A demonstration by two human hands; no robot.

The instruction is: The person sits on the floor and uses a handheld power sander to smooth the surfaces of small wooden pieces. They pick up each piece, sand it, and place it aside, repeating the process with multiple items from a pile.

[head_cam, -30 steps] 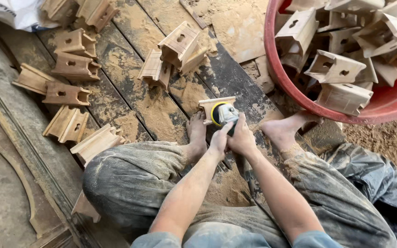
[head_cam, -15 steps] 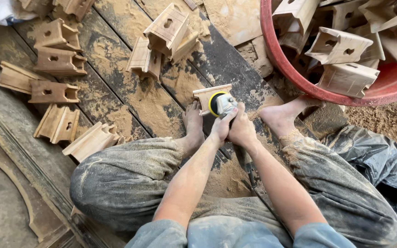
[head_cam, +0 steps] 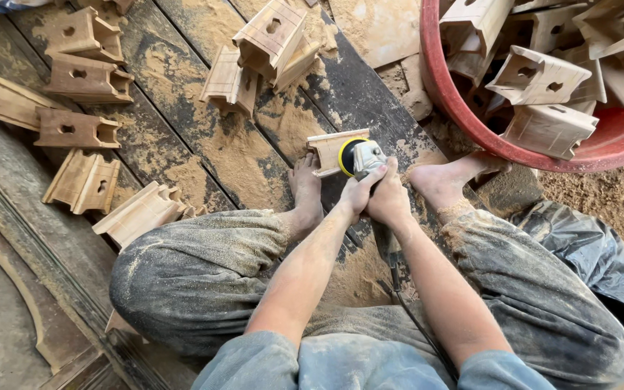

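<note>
**Both hands on a sander, one wooden block under it**

The power sander [head_cam: 359, 156] points away from the person, its long axis running from the hands toward the wooden block [head_cam: 328, 149] just beyond them. The left hand [head_cam: 356, 196] and right hand [head_cam: 389, 198] are both wrapped closed around its body, touching each other. One block lies under the disc, apparently pinned by the two bare feet. Beyond-right, a red tub [head_cam: 448, 92] holds several more blocks.

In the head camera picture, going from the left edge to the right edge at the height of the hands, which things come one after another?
Scattered wooden blocks on the planks → bare left foot → wooden block under the tool → yellow-rimmed power sander held by left hand and right hand → right foot → red tub of blocks.
</note>
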